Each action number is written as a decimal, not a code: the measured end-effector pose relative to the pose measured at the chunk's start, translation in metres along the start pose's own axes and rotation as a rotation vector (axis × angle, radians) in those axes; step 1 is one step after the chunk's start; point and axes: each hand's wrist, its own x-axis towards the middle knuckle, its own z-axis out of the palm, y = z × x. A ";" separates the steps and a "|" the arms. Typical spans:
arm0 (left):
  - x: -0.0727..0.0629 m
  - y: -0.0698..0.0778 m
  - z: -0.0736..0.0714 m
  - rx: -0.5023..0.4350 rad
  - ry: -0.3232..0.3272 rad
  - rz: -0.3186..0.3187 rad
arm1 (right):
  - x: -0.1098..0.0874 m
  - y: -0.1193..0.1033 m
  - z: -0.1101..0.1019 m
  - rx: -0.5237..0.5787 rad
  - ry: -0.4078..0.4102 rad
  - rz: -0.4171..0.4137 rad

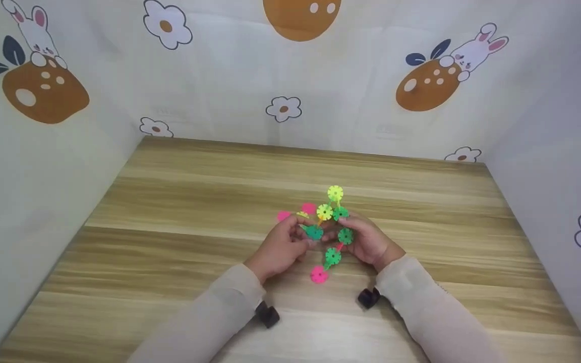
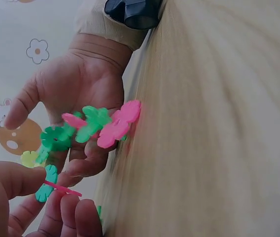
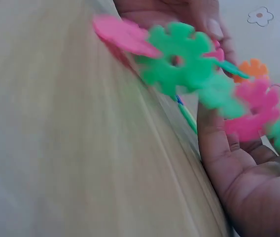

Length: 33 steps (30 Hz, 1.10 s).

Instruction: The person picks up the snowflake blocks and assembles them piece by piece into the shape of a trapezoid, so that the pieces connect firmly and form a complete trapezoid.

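A string of notched, flower-shaped plastic linking discs in green, yellow and pink runs between the two hands over the table. My left hand pinches a teal-green disc between thumb and fingers, with a thin pink disc slotted into it. My right hand holds the string farther along, its fingers curled beneath the discs in the left wrist view. A pink disc ends the lower part that hangs toward me. At the top sits a yellow disc. In the right wrist view an orange disc shows behind.
Wood-grain table spreads under both arms. Pale curtain with rabbits, fruit and flowers encloses it at the back and sides. Black wrist cameras hang below both sleeves.
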 end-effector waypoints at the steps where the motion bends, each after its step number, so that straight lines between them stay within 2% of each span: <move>1: 0.000 0.000 0.000 0.019 -0.006 -0.001 | 0.000 0.000 -0.001 -0.006 0.019 0.005; 9: -0.001 0.000 0.000 0.122 -0.023 -0.004 | 0.005 0.004 0.003 -0.098 0.192 0.037; 16: -0.001 0.004 -0.004 0.168 -0.068 -0.017 | 0.005 0.005 0.002 -0.133 0.220 0.035; 21: 0.002 0.006 -0.016 0.229 0.014 0.010 | 0.006 0.004 0.000 -0.123 0.257 0.044; 24: 0.001 0.008 -0.023 0.292 0.037 -0.009 | 0.006 0.003 -0.003 -0.099 0.285 0.030; 28: -0.001 0.011 -0.027 0.413 -0.040 -0.079 | 0.008 0.003 -0.004 -0.084 0.308 0.019; 33: -0.003 0.013 -0.026 0.547 -0.106 -0.121 | 0.010 0.003 -0.004 -0.092 0.309 0.023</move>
